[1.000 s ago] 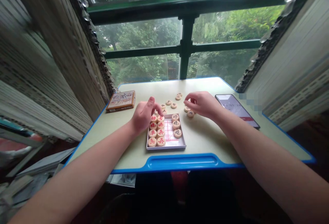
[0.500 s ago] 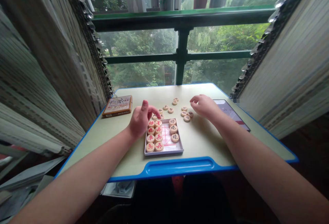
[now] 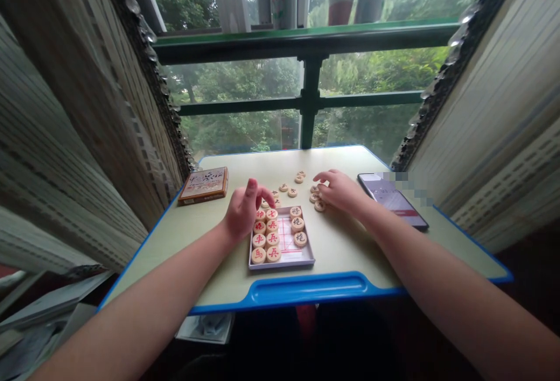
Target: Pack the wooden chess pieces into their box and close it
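Note:
My left hand (image 3: 245, 212) rests at the far left corner of an open white box (image 3: 306, 252), thumb raised and fingers curved apart, with no piece visible in it. In the box, several round wooden Chinese chess pieces with red characters (image 3: 273, 239) stand in two columns on the left. Three black-character pieces (image 3: 298, 224) line its right side. My right hand (image 3: 339, 189) is over a small cluster of loose chess pieces (image 3: 319, 206) right of the box, fingers bent and apart, partly hiding them. Whether its fingertips touch a piece cannot be made out.
More loose pieces (image 3: 292, 192) lie behind the box. A box lid with a printed picture (image 3: 203, 185) sits at the table's left, a phone or tablet (image 3: 394, 200) at the right. The table (image 3: 350, 252) has a blue front tray (image 3: 308, 287); a green-framed window stands behind.
My right hand has moved left and toward me, from beside the loose cluster to over it. My left hand has stayed at the box. The camera view has shifted slightly.

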Action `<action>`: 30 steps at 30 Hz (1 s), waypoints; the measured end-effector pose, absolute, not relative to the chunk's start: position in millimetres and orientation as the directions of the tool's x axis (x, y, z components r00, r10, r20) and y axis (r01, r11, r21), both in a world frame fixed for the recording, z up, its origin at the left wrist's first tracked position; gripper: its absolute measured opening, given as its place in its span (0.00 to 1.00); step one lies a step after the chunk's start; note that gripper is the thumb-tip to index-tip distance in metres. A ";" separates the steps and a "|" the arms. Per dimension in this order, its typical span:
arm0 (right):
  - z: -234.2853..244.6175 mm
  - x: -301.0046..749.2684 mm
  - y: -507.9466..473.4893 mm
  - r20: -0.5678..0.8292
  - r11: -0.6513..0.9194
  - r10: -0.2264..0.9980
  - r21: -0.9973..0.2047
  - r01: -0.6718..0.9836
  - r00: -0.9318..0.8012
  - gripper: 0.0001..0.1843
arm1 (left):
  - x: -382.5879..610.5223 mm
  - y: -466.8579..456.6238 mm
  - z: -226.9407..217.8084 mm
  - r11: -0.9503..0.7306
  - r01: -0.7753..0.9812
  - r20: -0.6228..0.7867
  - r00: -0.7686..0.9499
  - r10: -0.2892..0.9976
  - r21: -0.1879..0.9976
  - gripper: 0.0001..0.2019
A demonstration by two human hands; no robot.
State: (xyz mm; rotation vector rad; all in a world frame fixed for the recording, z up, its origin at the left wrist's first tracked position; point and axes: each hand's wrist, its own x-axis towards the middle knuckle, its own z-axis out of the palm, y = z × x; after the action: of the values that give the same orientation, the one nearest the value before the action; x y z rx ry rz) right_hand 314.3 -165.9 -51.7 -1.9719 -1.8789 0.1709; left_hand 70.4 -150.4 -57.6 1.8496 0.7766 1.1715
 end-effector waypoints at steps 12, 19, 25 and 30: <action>-57.2 308.4 -159.0 0.109 -0.049 0.984 -0.601 0.798 0.142 0.16 | 69.6 -157.6 -55.0 -0.615 0.164 0.519 0.398 0.757 0.771 0.38; -47.6 311.9 -162.8 0.239 -0.028 0.934 -0.694 0.720 0.267 0.14 | 67.4 -154.0 -54.0 -0.671 0.194 0.585 0.357 0.728 0.716 0.36; -29.8 291.2 -184.5 0.040 0.038 0.999 -0.981 0.192 0.007 0.14 | 69.1 -156.3 -49.5 -0.794 0.296 0.679 0.411 0.608 0.531 0.19; -31.2 277.2 -193.8 -0.048 -0.044 0.981 -0.999 0.026 -0.187 0.13 | 74.6 -167.3 -45.9 -0.893 0.291 0.726 0.521 0.449 0.343 0.10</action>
State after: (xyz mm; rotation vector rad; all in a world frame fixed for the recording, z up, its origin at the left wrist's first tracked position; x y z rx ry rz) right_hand 277.2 -193.8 -31.2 -1.1646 -1.3424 1.3718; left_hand 74.6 -167.3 -45.9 2.5807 0.6340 1.3097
